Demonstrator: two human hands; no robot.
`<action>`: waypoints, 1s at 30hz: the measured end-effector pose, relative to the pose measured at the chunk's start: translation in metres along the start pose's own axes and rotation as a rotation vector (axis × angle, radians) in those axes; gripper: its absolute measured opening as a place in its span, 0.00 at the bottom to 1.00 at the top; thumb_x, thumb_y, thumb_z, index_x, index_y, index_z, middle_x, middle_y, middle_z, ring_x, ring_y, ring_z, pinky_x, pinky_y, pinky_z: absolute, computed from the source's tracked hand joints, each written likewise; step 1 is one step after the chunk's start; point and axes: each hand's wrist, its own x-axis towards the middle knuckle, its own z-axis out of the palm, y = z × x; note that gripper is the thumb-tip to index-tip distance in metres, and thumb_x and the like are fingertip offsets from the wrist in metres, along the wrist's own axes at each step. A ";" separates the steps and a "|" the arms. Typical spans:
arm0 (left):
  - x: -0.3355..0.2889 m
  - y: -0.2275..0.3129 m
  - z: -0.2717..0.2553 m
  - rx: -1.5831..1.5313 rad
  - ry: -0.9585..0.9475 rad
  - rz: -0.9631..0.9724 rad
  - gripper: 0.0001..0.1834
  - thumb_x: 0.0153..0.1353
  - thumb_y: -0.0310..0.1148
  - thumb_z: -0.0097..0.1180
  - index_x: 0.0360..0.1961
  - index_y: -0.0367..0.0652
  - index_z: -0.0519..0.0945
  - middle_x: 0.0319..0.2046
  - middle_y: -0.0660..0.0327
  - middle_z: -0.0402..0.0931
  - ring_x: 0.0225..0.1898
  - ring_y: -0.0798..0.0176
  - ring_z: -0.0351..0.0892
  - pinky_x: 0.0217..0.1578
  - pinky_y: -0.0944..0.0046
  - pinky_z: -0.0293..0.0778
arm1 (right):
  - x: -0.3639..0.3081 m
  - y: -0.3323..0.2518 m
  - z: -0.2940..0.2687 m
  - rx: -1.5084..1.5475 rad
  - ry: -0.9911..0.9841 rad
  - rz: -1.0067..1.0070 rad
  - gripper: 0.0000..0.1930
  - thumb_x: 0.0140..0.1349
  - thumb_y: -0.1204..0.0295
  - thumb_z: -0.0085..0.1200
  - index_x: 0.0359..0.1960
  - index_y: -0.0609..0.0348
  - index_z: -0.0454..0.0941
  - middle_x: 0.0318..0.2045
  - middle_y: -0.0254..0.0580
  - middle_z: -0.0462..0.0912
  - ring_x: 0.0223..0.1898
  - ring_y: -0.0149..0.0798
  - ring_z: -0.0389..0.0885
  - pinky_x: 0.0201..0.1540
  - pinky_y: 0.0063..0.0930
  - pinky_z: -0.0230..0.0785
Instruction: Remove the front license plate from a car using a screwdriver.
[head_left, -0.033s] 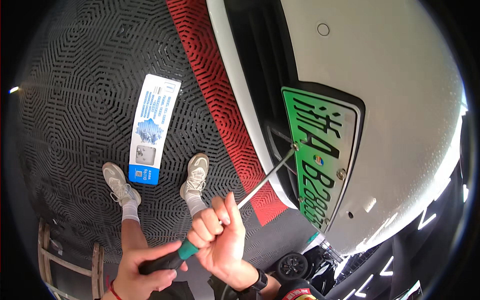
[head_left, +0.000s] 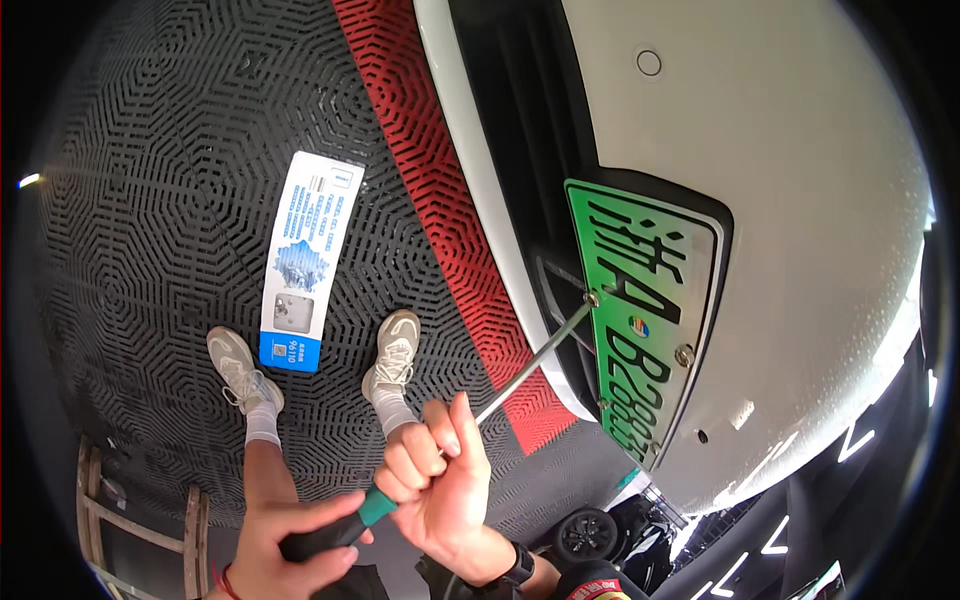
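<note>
A long-shafted screwdriver (head_left: 535, 363) with a black and green handle slants up to the right. Its tip meets a screw (head_left: 592, 299) on the edge of a green licence plate (head_left: 645, 285) fixed to a white car. My left hand (head_left: 285, 545), with a red cord at the wrist, is closed on the handle. Just above it, my right hand (head_left: 440, 480), wearing a dark watch, has its fingers curled round the shaft where it joins the handle. Another screw (head_left: 684, 355) sits on the plate's opposite edge.
The white car body (head_left: 790, 220) fills the right side. A white and blue printed packet (head_left: 318, 250) lies on the black grid floor (head_left: 170, 230) beyond my shoes. A red floor strip (head_left: 430, 210) runs beside the car. At lower left is a ladder (head_left: 140, 528).
</note>
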 end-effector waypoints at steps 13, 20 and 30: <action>0.016 -0.035 0.017 0.797 0.173 0.617 0.25 0.46 0.24 0.58 0.50 0.41 0.78 0.37 0.53 0.76 0.24 0.56 0.77 0.20 0.63 0.74 | 0.007 -0.012 -0.016 -0.092 0.003 -0.049 0.24 0.71 0.50 0.35 0.18 0.46 0.55 0.12 0.23 0.47 0.14 0.24 0.41 0.16 0.21 0.36; 0.006 -0.057 0.005 -1.137 -0.294 -0.268 0.33 0.58 0.17 0.47 0.67 0.40 0.59 0.44 0.45 0.74 0.22 0.67 0.72 0.20 0.73 0.67 | 0.005 -0.014 -0.020 -0.031 -0.051 0.024 0.25 0.71 0.49 0.35 0.17 0.45 0.54 0.11 0.22 0.46 0.13 0.23 0.40 0.16 0.22 0.34; 0.007 -0.028 0.013 1.177 0.177 0.742 0.25 0.49 0.25 0.57 0.52 0.48 0.80 0.32 0.61 0.73 0.18 0.71 0.70 0.20 0.72 0.69 | 0.002 -0.009 -0.004 -0.072 -0.012 -0.025 0.21 0.72 0.55 0.36 0.20 0.47 0.57 0.13 0.24 0.51 0.15 0.23 0.46 0.18 0.20 0.42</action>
